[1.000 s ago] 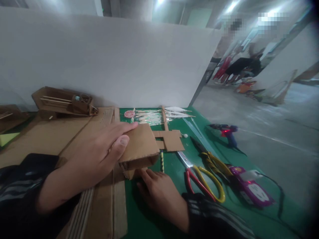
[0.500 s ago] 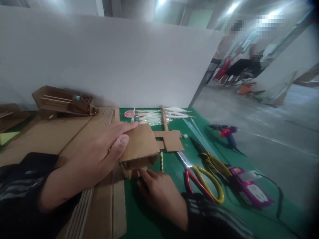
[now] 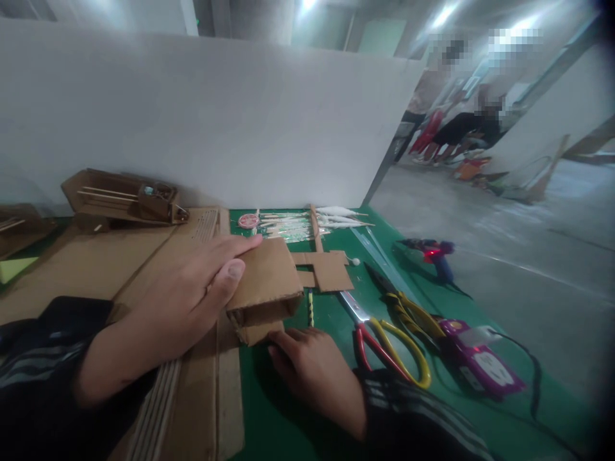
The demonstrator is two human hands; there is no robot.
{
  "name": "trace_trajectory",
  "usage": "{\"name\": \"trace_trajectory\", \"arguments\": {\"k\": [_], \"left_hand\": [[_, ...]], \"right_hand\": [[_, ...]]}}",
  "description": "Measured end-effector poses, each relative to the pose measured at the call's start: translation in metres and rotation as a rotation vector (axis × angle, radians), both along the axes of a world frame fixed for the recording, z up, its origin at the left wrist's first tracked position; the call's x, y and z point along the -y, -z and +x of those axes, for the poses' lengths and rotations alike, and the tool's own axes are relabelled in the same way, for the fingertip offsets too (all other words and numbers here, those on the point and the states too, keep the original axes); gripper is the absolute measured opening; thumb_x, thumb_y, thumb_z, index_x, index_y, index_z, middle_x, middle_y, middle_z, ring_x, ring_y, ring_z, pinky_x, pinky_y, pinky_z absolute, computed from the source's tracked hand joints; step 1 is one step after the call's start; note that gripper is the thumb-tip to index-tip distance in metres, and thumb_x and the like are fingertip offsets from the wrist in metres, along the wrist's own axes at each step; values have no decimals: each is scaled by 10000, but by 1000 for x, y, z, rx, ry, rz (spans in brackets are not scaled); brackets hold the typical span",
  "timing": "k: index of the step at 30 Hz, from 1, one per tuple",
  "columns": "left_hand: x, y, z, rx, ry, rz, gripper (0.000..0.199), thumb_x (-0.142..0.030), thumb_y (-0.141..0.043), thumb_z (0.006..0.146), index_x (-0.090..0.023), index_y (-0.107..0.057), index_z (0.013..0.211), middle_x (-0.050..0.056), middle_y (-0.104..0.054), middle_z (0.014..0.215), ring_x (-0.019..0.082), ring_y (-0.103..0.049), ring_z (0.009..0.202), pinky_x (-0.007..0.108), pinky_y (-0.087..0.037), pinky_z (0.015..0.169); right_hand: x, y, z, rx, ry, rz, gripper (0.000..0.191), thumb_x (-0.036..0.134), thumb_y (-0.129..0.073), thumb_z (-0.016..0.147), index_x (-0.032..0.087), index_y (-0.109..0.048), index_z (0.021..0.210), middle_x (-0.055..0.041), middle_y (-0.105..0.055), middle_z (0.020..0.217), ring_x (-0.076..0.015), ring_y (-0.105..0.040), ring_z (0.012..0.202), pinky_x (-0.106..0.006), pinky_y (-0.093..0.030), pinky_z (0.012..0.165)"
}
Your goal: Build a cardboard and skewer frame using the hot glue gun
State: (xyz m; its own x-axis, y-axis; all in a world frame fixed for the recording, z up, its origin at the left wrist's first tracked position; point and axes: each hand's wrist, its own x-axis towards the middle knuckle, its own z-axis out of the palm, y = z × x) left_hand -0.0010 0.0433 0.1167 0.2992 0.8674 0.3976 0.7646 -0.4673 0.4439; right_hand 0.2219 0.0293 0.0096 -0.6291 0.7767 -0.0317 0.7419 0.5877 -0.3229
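Observation:
A small brown cardboard box [image 3: 269,272] sits at the left of the green tabletop, its open end towards me. My left hand [image 3: 192,301] grips the box from the left, with the thumb and index finger along its top edge; the other fingers are largely hidden. A cardboard flap [image 3: 263,333] sticks out low at the open end. My right hand [image 3: 319,371] is closed at that flap, index fingertip on it and the thumb out of sight. Just beyond the right hand lies a yellow-and-black twisted stick [image 3: 311,310].
Scissors [image 3: 384,346], pliers [image 3: 413,310] and a purple power strip [image 3: 483,358] lie on the right. A glue gun [image 3: 437,256] rests near the table edge. Cut cardboard [image 3: 331,270] and cotton-tipped sticks [image 3: 339,218] lie behind. Cardboard sheets [image 3: 129,256] cover the left. People stand beyond.
The right hand has slid slightly right and down along the flap, so more of the flap shows. The left hand and the box have barely moved.

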Motion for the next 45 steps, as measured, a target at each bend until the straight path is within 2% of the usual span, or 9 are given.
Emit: {"name": "trace_trajectory", "arguments": {"k": [7,9,12,16,21,25,31,38,45], "left_hand": [[2,-4,4,0,5,-31,398,-361,-291,1057,-291,-499,1389,-10,-544,1461,192,-474,1356,376,-364,1135],[2,-3,4,-2,5,-37,399,-359,-291,1058,-289,-493,1394,-7,-542,1463,194,-474,1355,379,-361,1134],[2,-4,3,-1,3,-46,397,-360,-287,1060,-292,-492,1393,-9,-539,1464,198,-472,1355,381,-365,1130],[2,-3,2,1,13,-40,389,-344,-294,1062,-278,-484,1395,0,-529,1471,190,-459,1364,380,-354,1144],[2,-2,2,-17,38,-15,378,-309,-300,1064,-281,-458,1406,-4,-516,1476,176,-451,1370,373,-355,1151],[2,-3,3,-25,39,4,382,-306,-297,1060,-270,-461,1403,12,-517,1476,196,-459,1368,401,-386,1141],[-1,1,2,-8,34,65,375,-318,-312,1049,-289,-502,1371,-1,-556,1443,215,-505,1342,411,-441,1118],[-1,1,1,-14,48,73,377,-316,-318,1046,-276,-507,1370,11,-576,1423,218,-520,1322,420,-438,1122],[0,0,1,-11,28,48,385,-340,-318,1043,-272,-519,1364,10,-576,1421,226,-522,1317,415,-435,1116]], "right_hand": [[-1,1,-4,57,-13,11,378,305,-492,980,228,-512,1350,-54,-739,980,-215,-693,793,-304,-367,650],[-2,3,-3,35,-6,13,316,304,-480,987,245,-563,1286,-37,-737,957,-214,-692,802,-305,-372,663],[-4,5,1,-40,27,9,207,303,-451,1003,246,-640,1063,-15,-724,918,-192,-679,801,-290,-378,681],[-6,7,3,-96,121,39,177,313,-480,989,206,-619,964,-32,-718,901,-186,-659,777,-284,-378,688],[-5,8,0,-132,9,-9,155,282,-489,990,229,-610,1073,-20,-720,962,-183,-665,858,-276,-394,741],[-2,9,-4,-81,-57,6,209,280,-478,993,246,-567,1180,-9,-708,982,-185,-660,826,-294,-387,718],[-1,10,-6,-33,-59,19,241,291,-467,998,230,-545,1218,-23,-690,1036,-189,-662,832,-294,-388,694],[0,11,-7,-21,-42,22,319,287,-474,995,253,-505,1311,-21,-690,1060,-198,-671,838,-300,-398,701],[0,12,-7,-5,-47,15,306,288,-479,992,228,-517,1290,-47,-688,1098,-201,-676,870,-293,-407,711]]}}
